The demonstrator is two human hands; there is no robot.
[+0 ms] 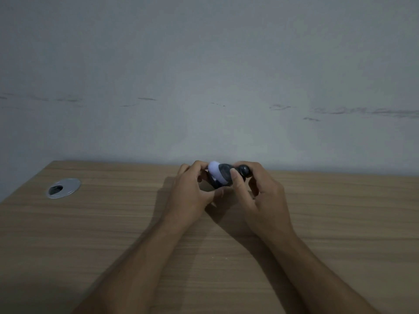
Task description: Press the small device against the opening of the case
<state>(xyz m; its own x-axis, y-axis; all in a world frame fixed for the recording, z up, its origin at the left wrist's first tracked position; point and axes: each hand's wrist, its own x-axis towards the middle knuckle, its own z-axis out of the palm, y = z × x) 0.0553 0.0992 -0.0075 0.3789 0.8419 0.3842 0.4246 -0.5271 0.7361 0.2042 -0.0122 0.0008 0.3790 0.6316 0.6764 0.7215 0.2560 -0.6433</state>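
my left hand [192,189] and right hand [256,189] each curled fingers round the small dark gadget [223,177] just above the table [113,223]; i judged a steady, gentle grip best.

Both hands meet over the far edge of the wooden desk [317,223]. The left hand [192,189] and right hand [260,191] together grip a small dark object with a pale rounded part [218,175]. Well left of the left hand, a round metal cable grommet [64,188] sits in the desk.
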